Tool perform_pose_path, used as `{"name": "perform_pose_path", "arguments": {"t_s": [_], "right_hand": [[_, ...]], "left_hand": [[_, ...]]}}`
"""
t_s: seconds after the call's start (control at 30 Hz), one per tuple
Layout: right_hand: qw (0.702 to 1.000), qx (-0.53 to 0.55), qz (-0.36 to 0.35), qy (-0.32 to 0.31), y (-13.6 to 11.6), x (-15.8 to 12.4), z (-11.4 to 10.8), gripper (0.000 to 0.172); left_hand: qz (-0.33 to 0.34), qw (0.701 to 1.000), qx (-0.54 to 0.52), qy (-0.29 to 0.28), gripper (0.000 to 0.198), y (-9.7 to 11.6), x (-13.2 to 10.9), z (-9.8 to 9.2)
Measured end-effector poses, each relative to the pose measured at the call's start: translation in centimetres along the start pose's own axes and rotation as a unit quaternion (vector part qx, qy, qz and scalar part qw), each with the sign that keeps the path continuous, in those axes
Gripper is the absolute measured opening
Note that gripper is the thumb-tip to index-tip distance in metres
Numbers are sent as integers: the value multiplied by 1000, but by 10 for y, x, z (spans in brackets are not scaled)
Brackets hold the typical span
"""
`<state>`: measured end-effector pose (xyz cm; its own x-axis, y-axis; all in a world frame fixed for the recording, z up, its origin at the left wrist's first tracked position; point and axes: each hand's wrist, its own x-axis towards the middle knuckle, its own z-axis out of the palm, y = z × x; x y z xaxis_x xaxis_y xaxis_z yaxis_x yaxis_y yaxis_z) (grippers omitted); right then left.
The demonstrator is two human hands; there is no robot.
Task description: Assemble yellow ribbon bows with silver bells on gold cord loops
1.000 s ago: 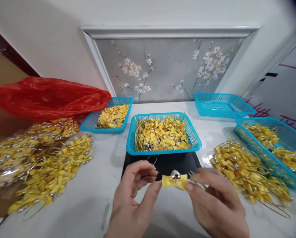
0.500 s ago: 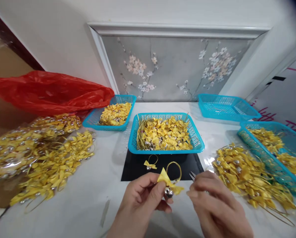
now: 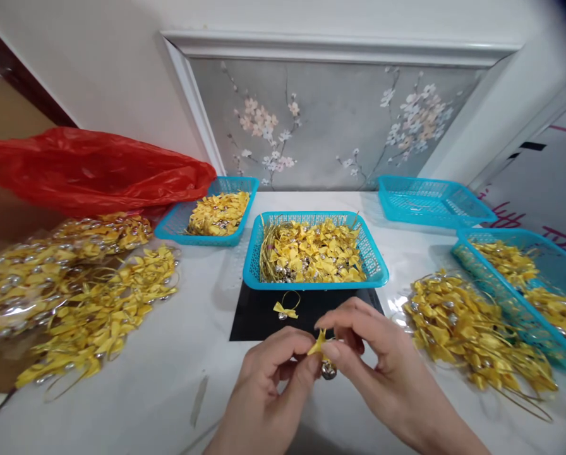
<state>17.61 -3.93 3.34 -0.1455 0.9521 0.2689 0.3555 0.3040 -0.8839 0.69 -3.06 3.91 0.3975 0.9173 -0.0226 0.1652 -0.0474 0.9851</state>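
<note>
Between my two hands is a yellow ribbon bow (image 3: 318, 344) with a round silver bell (image 3: 329, 369) hanging under it. My left hand (image 3: 276, 373) pinches the bow's left side between thumb and forefinger. On the other side my right hand (image 3: 382, 360) grips the bow with thumb and fingertips; its palm is hidden, so I cannot tell whether a tool is tucked there. The bow's cord loop is mostly covered by fingers. Just beyond lies another small bow with a bell and gold loop (image 3: 285, 311), on a black mat (image 3: 254, 316).
A blue basket (image 3: 316, 285) full of yellow bows stands behind the mat. Further blue baskets stand at back left (image 3: 238, 240), back right (image 3: 434, 221) and right (image 3: 520, 309). Loose bows are heaped left (image 3: 117, 309) and right (image 3: 472, 335). A red plastic bag (image 3: 98, 170) lies back left.
My right hand has moved left and taken hold of the bow. The pointed metal tips that showed at its fingers are out of sight. The view has shifted slightly.
</note>
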Motion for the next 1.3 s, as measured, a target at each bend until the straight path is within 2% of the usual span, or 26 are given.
{"name": "perform_pose_path", "arguments": {"t_s": [0.07, 0.13, 0.3, 0.4, 0.53, 0.63, 0.8, 0.97, 1.07, 1.2, 1.3], "right_hand": [[1000, 12, 13, -5, 0, 2, 2, 13], [999, 28, 12, 19, 1, 2, 7, 18], [990, 92, 46, 94, 6, -2, 21, 21], [984, 124, 98, 84, 11, -3, 20, 23], [972, 168, 147, 76, 19, -5, 9, 27], [968, 186, 162, 47, 22, -7, 5, 31], [963, 204, 178, -1, 17, -3, 16, 32], [939, 279, 201, 14, 13, 3, 23, 33], [927, 309, 205, 56, 12, 4, 25, 32], [927, 306, 189, 104, 10, 1, 30, 30], [919, 328, 198, 97, 11, -1, 35, 29]], "left_hand": [[-5, 1000, 12, 2, 28, 0, 0, 0], [-25, 1000, -1, 7, 28, -1, -1, -1], [-82, 981, -176, 26, 18, -4, -1, 0], [-107, 963, -236, 69, 15, -6, 1, 4], [-133, 957, -234, 109, 13, -9, 3, 5], [-130, 963, -215, 97, 14, -12, 4, 4], [-117, 971, -205, 49, 17, -12, 8, 5], [-142, 952, -269, 23, 19, -11, 10, 6], [-158, 942, -294, 21, 17, -13, 11, 6], [-126, 956, -264, -25, 28, -17, 12, 7], [-136, 964, -227, 10, 20, -17, 13, 11]]}}
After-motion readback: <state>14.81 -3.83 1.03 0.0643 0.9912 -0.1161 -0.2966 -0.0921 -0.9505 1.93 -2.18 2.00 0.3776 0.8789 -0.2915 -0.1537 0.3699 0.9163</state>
